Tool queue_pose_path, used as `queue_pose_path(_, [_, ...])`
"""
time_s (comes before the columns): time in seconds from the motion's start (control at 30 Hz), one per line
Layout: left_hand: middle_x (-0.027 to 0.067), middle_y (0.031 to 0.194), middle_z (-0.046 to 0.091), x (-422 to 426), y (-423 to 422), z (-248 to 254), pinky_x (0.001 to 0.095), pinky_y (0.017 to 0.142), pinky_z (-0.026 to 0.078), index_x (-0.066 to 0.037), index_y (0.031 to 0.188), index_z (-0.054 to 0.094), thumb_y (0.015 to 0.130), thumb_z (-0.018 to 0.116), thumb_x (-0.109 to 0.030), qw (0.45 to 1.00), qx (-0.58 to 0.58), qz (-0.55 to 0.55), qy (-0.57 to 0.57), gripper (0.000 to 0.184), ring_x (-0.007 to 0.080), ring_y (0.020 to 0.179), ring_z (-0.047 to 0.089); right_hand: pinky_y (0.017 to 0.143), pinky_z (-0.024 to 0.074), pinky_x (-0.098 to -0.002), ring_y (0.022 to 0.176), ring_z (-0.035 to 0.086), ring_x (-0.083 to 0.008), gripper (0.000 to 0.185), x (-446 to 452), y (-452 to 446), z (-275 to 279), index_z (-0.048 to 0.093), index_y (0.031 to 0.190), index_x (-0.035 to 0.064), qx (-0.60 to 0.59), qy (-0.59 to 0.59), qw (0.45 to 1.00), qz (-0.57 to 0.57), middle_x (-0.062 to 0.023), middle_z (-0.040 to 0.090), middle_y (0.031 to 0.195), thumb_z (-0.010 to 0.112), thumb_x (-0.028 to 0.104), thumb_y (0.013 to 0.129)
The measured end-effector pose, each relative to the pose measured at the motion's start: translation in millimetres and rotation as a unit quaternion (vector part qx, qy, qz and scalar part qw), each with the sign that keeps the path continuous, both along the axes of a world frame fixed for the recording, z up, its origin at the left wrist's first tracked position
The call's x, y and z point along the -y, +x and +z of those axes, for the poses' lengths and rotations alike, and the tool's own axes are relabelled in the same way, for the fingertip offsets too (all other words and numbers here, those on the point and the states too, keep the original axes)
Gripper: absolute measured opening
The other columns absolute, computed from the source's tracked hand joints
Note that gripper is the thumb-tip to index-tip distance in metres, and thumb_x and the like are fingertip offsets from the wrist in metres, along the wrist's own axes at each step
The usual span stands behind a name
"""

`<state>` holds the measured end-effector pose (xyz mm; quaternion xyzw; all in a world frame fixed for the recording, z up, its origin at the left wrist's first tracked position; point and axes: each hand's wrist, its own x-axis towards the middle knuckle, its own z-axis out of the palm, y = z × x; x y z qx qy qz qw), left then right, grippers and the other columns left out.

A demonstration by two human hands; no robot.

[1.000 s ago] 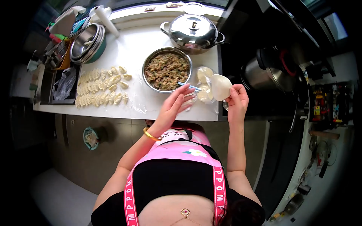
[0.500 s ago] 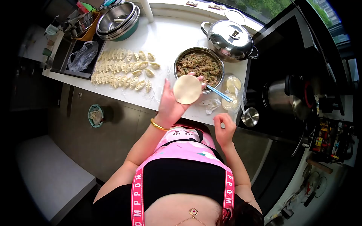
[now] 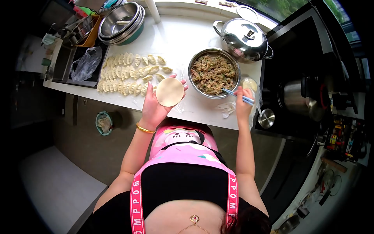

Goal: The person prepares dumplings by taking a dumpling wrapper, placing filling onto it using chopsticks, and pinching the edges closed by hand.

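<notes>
On my upturned left palm lies a round, flat dumpling wrapper, with the fingertips showing past its far edge. My right hand is closed around light blue chopsticks, whose tips reach into the near right side of the filling. A steel bowl holds this minced filling. More round wrappers sit in clear plastic beside the bowl, partly hidden by my right hand. To the left, rows of pleated dumplings rest on the white counter.
A lidded steel pot stands behind the bowl. Stacked steel basins are at the back left, near a sink with a plastic bag. A ladle and a cooking pot are on the right. Crumpled plastic lies near the front edge.
My left hand has moved left with the wrapper, away from the bowl. My right hand has moved up and forward and taken hold of the chopsticks, which were resting in the bowl.
</notes>
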<state>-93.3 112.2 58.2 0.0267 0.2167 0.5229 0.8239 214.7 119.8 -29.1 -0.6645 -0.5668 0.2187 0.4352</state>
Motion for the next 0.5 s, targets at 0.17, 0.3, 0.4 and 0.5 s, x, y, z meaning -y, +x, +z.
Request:
queue_pose_path(0.17, [0.0289, 0.144, 0.036, -5.8, -14.9, -6.2, 0.0488, 0.112, 0.033, 0.0, 0.145, 0.028, 0.099, 0.009, -0.058, 1.0, 0.001, -0.009, 0.003, 0.077, 0.0427, 0.134, 0.037, 0.041, 0.0431, -0.021, 0.05, 0.058, -0.0097, 0.019, 6.9, -12.4, 19.5, 0.066, 0.084, -0.0035, -0.221, -0.025, 0.975, -0.005, -0.0054, 0.058, 0.076, 0.065, 0.014, 0.091])
queue_pose_path(0.3, [0.0297, 0.147, 0.03, -7.9, -24.2, -11.2, 0.0485, 0.113, 0.03, 0.0, 0.145, 0.027, 0.1, 0.014, -0.057, 1.0, 0.017, -0.013, 0.015, 0.075, 0.0433, 0.136, 0.032, 0.045, 0.0465, -0.0211, 0.052, 0.06, -0.01, 0.019, 8.6, -29.0, -13.7, 0.066, 0.085, -0.0043, -0.216, -0.042, 0.975, -0.016, -0.0071, 0.062, 0.079, 0.065, 0.014, 0.091])
queue_pose_path(0.4, [0.029, 0.143, 0.037, -7.5, -28.5, -9.0, 0.0481, 0.112, 0.034, 0.001, 0.145, 0.029, 0.099, 0.009, -0.058, 1.0, 0.001, -0.009, -0.01, 0.078, 0.042, 0.133, 0.038, 0.047, 0.0479, -0.0218, 0.053, 0.061, -0.0105, 0.021, 6.5, -34.5, -40.7, 0.066, 0.084, -0.0052, -0.269, -0.059, 0.96, -0.041, -0.0096, 0.065, 0.077, 0.064, 0.015, 0.092])
queue_pose_path(0.5, [0.0295, 0.146, 0.032, -5.2, -32.5, -13.5, 0.0487, 0.113, 0.031, 0.001, 0.145, 0.028, 0.099, 0.014, -0.058, 1.0, 0.001, -0.013, -0.012, 0.076, 0.043, 0.135, 0.034, 0.05, 0.0518, -0.0229, 0.056, 0.063, -0.0124, 0.026, 7.4, -38.5, -50.5, 0.064, 0.087, -0.0061, -0.325, -0.056, 0.94, -0.09, -0.0107, 0.066, 0.075, 0.063, 0.019, 0.094])
